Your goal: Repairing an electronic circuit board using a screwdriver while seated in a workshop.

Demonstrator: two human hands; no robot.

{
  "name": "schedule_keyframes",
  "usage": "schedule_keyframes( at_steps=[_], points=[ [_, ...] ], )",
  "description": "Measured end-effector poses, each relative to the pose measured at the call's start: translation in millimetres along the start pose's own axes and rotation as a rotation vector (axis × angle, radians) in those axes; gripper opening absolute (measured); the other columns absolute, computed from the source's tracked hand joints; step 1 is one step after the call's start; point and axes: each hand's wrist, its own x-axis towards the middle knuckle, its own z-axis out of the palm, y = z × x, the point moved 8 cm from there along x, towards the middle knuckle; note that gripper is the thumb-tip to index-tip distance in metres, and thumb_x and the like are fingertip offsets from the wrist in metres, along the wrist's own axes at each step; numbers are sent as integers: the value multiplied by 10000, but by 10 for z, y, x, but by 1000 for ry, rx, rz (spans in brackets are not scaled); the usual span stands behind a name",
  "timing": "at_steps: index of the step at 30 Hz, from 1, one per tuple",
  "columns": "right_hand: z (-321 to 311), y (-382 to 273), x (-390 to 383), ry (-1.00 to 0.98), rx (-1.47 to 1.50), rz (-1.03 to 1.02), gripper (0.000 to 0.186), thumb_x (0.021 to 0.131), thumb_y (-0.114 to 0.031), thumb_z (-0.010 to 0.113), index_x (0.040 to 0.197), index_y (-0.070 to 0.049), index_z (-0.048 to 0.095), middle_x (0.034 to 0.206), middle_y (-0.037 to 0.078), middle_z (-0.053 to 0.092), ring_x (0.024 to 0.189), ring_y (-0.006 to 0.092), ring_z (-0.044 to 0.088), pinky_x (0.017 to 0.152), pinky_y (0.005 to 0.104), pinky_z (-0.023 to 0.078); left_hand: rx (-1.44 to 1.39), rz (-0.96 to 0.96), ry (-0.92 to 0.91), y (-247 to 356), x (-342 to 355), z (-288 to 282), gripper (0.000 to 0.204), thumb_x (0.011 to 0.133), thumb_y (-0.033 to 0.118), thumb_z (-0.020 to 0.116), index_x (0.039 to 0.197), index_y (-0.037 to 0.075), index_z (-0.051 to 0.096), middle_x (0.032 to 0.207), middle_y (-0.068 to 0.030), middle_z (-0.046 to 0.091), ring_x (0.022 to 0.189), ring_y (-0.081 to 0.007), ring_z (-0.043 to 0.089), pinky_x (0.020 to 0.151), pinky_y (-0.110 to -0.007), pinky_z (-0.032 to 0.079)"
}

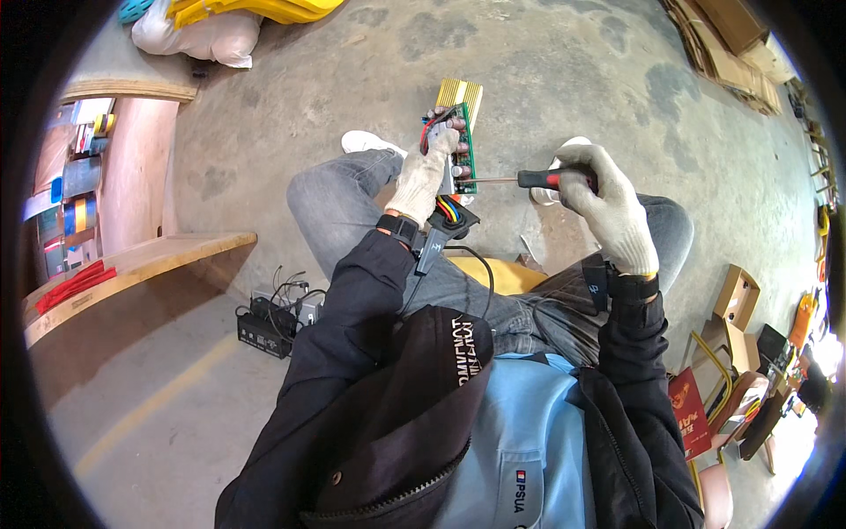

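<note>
In a white knitted glove, my left hand (429, 176) is closed round a green circuit board (469, 150) with large cylindrical parts on it. Red and black wires run along the board's left side. A gold ribbed metal case (460, 92) shows just beyond the board; whether the two are joined I cannot tell. My right hand (611, 207), gloved as well, grips the black and red handle of a screwdriver (546, 179). Its thin shaft points left, with the tip at the board's near end. Below the board is a black part with several coloured wires (450, 212).
To the left stands a wooden shelf (176, 251) with a red bundle (75, 286) on it. A black box with cables (264, 328) sits on the floor nearby. Stacked cardboard (723, 57) lies far right; open boxes (736, 300) and a red booklet (689, 413) are nearer.
</note>
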Motion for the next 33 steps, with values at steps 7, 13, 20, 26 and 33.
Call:
schedule_keyframes(
  at_steps=[7,13,20,26,33],
  points=[
    [-53,-168,-16,62,-62,-40,312,1019,-212,660,1290,-60,647,985,62,668,856,115,643,797,252,531,-35,-7,-49,-63,68,-40,453,970,513,760,1323,241,681,1045,-1,668,772,-133,644,645,-325,588],
    [-6,-75,-9,16,-198,-211,316,992,-138,668,1286,-34,614,1047,134,695,848,213,728,819,330,566,-30,2,-19,-9,26,6,399,1010,462,727,1319,211,705,1051,-29,706,771,-145,688,657,-338,602],
    [-1,-118,-60,76,65,65,292,1028,-185,641,1277,-35,625,911,78,668,744,167,636,757,314,548,9,17,-19,29,-17,19,398,1010,469,721,1311,210,706,1050,-38,705,783,-152,698,660,-344,607],
    [16,2,-9,15,53,-2,272,1037,-182,631,1237,2,650,925,103,663,827,143,674,796,296,547,-8,47,-39,-35,60,-21,402,1010,479,718,1314,216,702,1053,-38,707,782,-156,701,661,-343,605],
    [-20,-29,-19,86,-28,-47,301,1020,-211,656,1237,-3,641,1022,121,691,905,196,706,875,332,552,-4,26,-34,6,-5,38,425,1002,478,732,1319,198,695,1060,-33,712,788,-148,701,651,-326,603]
  ],
)
